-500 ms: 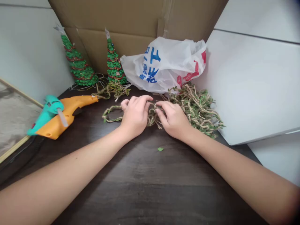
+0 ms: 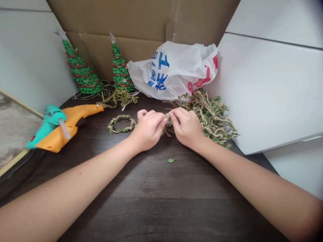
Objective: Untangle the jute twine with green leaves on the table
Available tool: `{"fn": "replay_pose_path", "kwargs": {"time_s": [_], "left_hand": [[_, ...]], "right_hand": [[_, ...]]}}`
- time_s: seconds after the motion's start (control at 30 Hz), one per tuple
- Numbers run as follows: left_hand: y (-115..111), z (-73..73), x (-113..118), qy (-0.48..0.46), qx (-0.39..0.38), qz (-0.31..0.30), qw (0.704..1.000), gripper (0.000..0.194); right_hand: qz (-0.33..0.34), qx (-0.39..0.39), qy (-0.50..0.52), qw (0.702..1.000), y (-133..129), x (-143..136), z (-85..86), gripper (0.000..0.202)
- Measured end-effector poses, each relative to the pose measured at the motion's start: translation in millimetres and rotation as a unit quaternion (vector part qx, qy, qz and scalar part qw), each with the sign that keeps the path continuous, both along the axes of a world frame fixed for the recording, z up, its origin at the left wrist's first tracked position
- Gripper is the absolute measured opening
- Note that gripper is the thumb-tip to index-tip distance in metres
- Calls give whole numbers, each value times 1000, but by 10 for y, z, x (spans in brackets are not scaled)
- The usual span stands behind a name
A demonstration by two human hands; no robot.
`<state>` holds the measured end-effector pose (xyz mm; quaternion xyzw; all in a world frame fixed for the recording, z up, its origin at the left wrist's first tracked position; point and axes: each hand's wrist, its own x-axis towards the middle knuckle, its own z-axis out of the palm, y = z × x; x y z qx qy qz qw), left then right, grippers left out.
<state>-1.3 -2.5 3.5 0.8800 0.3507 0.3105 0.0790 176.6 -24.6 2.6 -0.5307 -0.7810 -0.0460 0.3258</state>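
Note:
My left hand (image 2: pixel 149 130) and my right hand (image 2: pixel 187 127) meet over the dark table (image 2: pixel 161 201), each closed in a pinch on a short piece of leafy twine (image 2: pixel 168 120). Most of that piece is hidden by my fingers; loose ends hang below them. A ring of braided twine and green leaves (image 2: pixel 121 130) lies flat just left of my left hand. Behind and beside my right hand is a tangled heap of leafy twine (image 2: pixel 212 116). One loose green leaf (image 2: pixel 171 160) lies in front of my hands.
An orange and teal glue gun (image 2: pixel 67 124) lies at the left. Two small green trees (image 2: pixel 122 72) stand at the back, with a leafy twine bundle (image 2: pixel 121 97) before them. A white plastic bag (image 2: pixel 176 72) rests against the cardboard (image 2: pixel 136 20). White panels flank the table.
My fingers have closed in tighter on the twine, and my left hand has shifted slightly right, uncovering more of the ring. The whole view has moved a little.

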Motion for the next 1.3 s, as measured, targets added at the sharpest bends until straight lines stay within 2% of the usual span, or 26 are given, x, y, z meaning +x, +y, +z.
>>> {"fn": "replay_pose_path", "kwargs": {"time_s": [0.1,0.2,0.43,0.63,0.77,0.83,0.9,1.1,1.3], "left_hand": [[3,-2,-4,-36,4,8,999,30],[9,-3,0,-22,10,36,999,29],[0,1,3,19,39,81,996,29],[18,-24,-4,-2,54,148,987,27],[23,-22,2,7,46,157,987,29],[16,-6,8,5,30,155,987,24],[-1,14,14,-7,24,142,990,19],[-54,41,10,3,29,87,996,22],[-9,9,-1,-16,30,113,993,22]], "right_hand": [[38,0,-21,999,-10,-26,-15,29],[67,-17,-30,997,-15,-44,-35,26],[60,-41,-47,996,-12,-26,-44,21],[61,-23,63,996,-3,-4,-54,21],[49,-19,102,993,14,9,-75,24],[49,-24,99,994,24,11,-88,25],[50,-27,87,995,31,10,-99,25],[54,-25,29,998,17,-8,-91,26],[48,-20,43,998,-3,-25,-59,23]]}}
